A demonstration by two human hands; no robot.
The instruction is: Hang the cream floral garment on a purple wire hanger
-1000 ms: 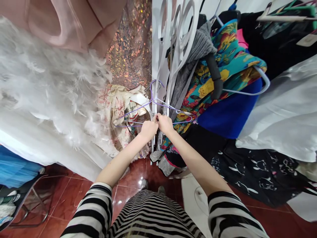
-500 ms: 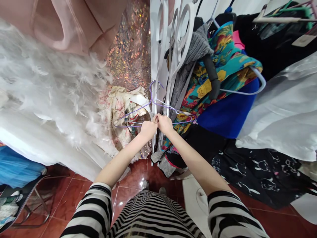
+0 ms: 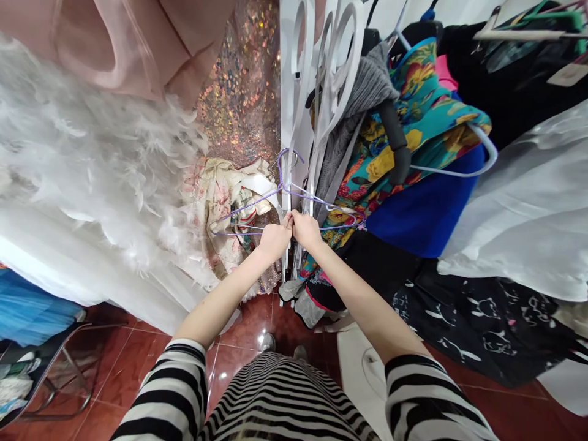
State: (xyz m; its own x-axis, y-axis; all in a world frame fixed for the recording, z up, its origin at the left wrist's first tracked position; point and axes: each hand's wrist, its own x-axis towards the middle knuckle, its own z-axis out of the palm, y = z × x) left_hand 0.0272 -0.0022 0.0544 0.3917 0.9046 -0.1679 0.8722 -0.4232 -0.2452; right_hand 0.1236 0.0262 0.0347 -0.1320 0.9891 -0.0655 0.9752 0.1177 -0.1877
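Note:
My left hand (image 3: 277,237) and my right hand (image 3: 305,229) meet side by side at the middle, both closed around the lower bar of a purple clothes hanger (image 3: 280,177). Its hook points away from me, and its two arms spread left and right past my fists. Further thin wires and a second, silvery hook behind suggest another hanger there; how many I hold, I cannot tell. Behind the left arm of the hanger lies crumpled cream cloth with reddish print (image 3: 218,190). A floral teal garment (image 3: 413,110) hangs behind its right end.
White scroll-shaped metalwork (image 3: 342,67) stands upright just beyond the hangers. At left hang a white feathery dress (image 3: 114,147) and a sequined garment (image 3: 243,79). Dark and white clothes (image 3: 523,214) crowd the right. A metal-legged chair (image 3: 68,361) sits lower left on red floor tiles (image 3: 243,324).

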